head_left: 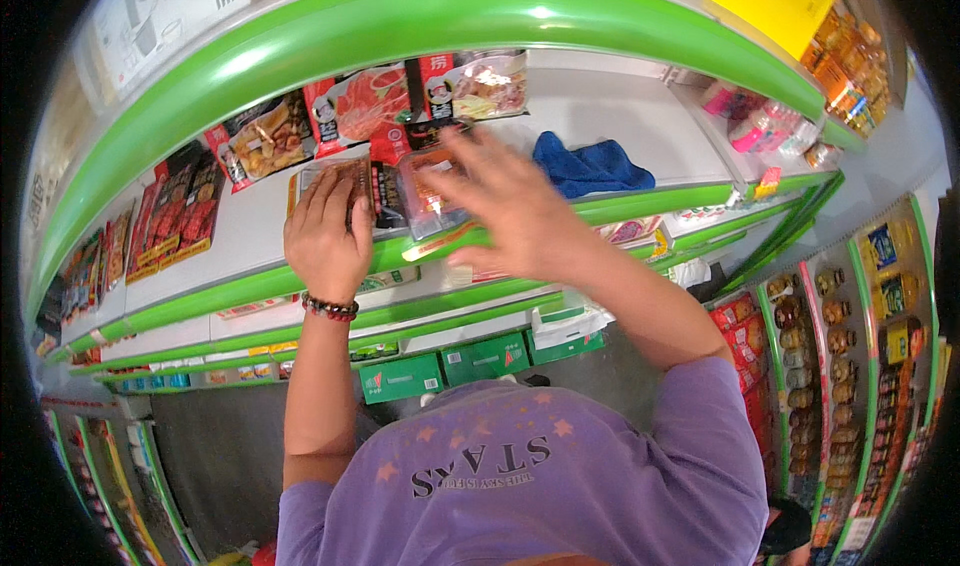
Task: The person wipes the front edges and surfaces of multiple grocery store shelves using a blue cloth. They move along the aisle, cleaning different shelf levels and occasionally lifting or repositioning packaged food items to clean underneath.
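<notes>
My left hand (324, 240), wearing a beaded bracelet, lies over a clear-topped food pack (360, 170) at the front of a white shelf. Its fingers are extended, and whether they grip the pack is hidden. To the right, my right hand (517, 213) is blurred, its fingers spread over the edge of a second clear plastic food pack (429, 191) with reddish contents. A dark packet (387, 198) is wedged between the two packs. Behind them lean printed food bags (367, 105). Right of my right hand sits a crumpled blue cloth (589, 165).
A green shelf edge (480, 3) arches overhead, and another green edge (660, 202) runs along the front. Red packets (176, 213) stand at left. Green cartons (484, 360) rest below. Jars (795, 378) line the right shelving. Part of another person (786, 525) appears at lower right.
</notes>
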The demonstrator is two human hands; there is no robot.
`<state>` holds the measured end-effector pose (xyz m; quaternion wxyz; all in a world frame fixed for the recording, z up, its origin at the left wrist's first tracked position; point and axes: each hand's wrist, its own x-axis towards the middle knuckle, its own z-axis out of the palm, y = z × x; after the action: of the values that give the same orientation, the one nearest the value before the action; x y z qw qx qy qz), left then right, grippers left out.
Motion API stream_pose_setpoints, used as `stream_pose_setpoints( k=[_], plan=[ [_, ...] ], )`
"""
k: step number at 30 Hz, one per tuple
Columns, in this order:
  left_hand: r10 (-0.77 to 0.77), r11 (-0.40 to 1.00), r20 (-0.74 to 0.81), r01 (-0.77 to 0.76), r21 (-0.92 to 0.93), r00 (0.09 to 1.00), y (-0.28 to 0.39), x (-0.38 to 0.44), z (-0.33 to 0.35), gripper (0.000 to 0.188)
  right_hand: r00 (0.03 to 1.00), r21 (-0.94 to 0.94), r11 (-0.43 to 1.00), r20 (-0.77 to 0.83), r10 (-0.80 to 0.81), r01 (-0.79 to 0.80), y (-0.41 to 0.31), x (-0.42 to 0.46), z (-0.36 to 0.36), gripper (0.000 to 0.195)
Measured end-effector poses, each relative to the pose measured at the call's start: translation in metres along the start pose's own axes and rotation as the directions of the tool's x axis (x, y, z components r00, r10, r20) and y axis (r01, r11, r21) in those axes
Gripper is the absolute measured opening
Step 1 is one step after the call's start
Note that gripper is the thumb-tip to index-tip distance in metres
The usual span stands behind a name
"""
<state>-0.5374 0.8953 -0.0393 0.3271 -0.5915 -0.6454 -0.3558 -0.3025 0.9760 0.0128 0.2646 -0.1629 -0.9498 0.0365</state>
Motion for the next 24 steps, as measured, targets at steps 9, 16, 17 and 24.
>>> stream_pose_setpoints(
  k=[9,16,17,24],
  plan=[
    [-0.023,1.000,0.028,0.023,-0.017,0.999,0.002,-0.001,-0.001,0.023,0.981,0.063,0.997,-0.194,-0.026,0.039,0.008,0.011,0.040,0.047],
    [-0.010,1.000,0.027,0.010,-0.007,1.000,0.000,-0.004,-0.001,0.025,0.879,-0.123,0.981,-0.470,0.077,-0.151,0.067,-0.019,-0.047,0.044],
    [-0.008,1.000,0.023,0.008,-0.002,1.000,0.000,-0.005,-0.002,0.025,0.868,-0.203,0.954,-0.487,0.096,-0.219,0.088,-0.029,-0.058,0.043],
    [0.012,1.000,0.004,-0.012,-0.028,1.000,0.005,0.001,-0.001,0.022,0.951,-0.338,0.889,-0.075,0.301,-0.309,0.245,-0.131,-0.100,0.035]
  ],
)
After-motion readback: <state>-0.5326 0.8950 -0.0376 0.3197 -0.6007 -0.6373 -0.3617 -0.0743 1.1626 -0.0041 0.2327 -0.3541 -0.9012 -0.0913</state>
